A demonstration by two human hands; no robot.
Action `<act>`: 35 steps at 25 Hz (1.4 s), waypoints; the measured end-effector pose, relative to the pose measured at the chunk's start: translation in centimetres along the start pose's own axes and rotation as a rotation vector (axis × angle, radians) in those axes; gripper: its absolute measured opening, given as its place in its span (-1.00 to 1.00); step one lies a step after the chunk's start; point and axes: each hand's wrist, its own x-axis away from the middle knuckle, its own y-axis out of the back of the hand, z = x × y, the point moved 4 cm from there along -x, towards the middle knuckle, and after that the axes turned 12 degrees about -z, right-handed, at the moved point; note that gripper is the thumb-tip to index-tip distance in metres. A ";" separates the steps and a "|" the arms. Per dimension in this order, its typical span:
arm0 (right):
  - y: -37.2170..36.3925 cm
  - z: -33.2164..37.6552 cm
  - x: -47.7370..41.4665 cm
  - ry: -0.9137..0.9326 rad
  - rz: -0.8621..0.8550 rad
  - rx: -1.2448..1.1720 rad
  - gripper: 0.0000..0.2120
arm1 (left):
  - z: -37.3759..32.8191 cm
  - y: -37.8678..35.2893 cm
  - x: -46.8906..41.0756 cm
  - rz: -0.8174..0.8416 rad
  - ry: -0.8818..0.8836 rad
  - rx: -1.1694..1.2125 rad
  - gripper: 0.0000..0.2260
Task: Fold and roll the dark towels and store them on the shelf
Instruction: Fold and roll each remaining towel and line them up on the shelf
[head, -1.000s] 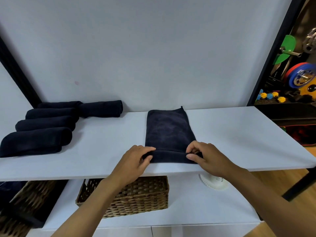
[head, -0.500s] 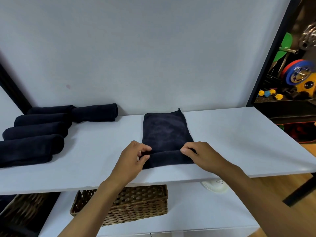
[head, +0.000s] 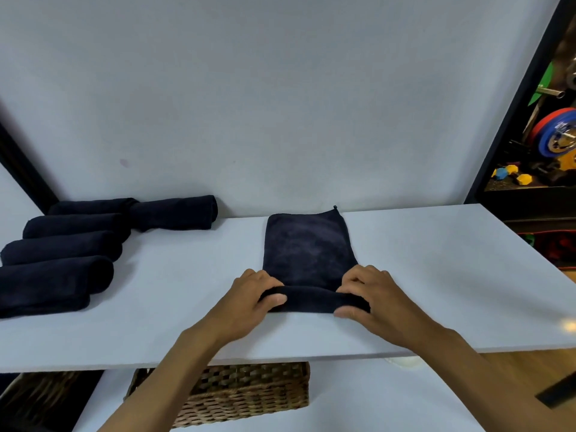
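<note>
A dark navy folded towel [head: 307,247] lies flat on the white shelf [head: 436,275], its long side running away from me. Its near end is curled into a short roll [head: 311,302]. My left hand [head: 249,299] grips the roll's left end, thumb under and fingers over it. My right hand [head: 371,299] grips the right end the same way. Several rolled dark towels [head: 59,275] lie side by side at the shelf's left, with one more rolled towel [head: 174,212] against the back wall.
A woven wicker basket [head: 246,391] stands on the lower white shelf beneath my arms. A black frame post [head: 511,120] rises at the right, with coloured weight plates and dumbbells [head: 554,132] beyond it. A plain wall closes the back.
The roll at the towel's near end has grown thicker and moved away from me, with both hands travelling forward on it. The camera has shifted slightly.
</note>
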 end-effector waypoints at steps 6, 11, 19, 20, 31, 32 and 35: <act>0.0 -1.2 -2.4 -0.215 0.044 -0.248 -0.93 | 0.1 0.2 -0.7 -0.214 0.006 0.044 -0.93; 0.2 -1.3 -4.3 -0.141 -0.013 -0.036 -0.82 | 0.2 0.0 -0.6 -0.241 -0.203 -0.179 -0.60; 0.0 -0.2 -3.7 0.062 -0.019 0.106 -0.73 | 0.6 -0.1 -3.5 -0.155 0.013 -0.076 -0.80; 0.1 -0.4 -4.2 0.020 -0.012 0.068 -0.75 | 0.3 0.1 -3.3 -0.203 -0.032 -0.144 -0.78; 0.2 -0.7 -6.4 0.038 -0.054 0.077 -0.77 | 0.5 -0.8 -5.1 -0.119 0.024 -0.127 -0.76; -0.1 -0.5 -6.3 0.096 -0.048 0.134 -0.70 | 0.7 -0.8 -5.6 -0.089 0.053 -0.102 -0.77; -0.5 -1.1 -6.9 0.060 -0.014 0.105 -0.71 | 1.0 -0.8 -6.5 -0.075 0.073 -0.114 -0.77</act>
